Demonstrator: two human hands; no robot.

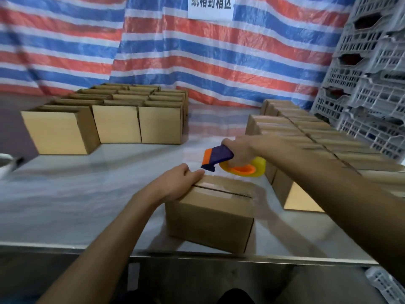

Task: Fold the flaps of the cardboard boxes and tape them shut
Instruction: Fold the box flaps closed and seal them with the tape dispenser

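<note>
A small cardboard box (210, 213) stands near the table's front edge with its top flaps folded down. Clear tape runs along part of the centre seam. My left hand (179, 183) presses flat on the box's far left top corner. My right hand (238, 150) grips a tape dispenser (232, 163) with a purple and orange body and a yellow roll. It hovers just above the far edge of the box, with its blade end close to my left fingertips.
Several closed boxes (118, 121) are grouped at the back left. Another row of boxes (306, 137) runs along the right side. Grey plastic crates (372, 73) are stacked at the far right. The steel table edge (197, 257) lies just in front of the box.
</note>
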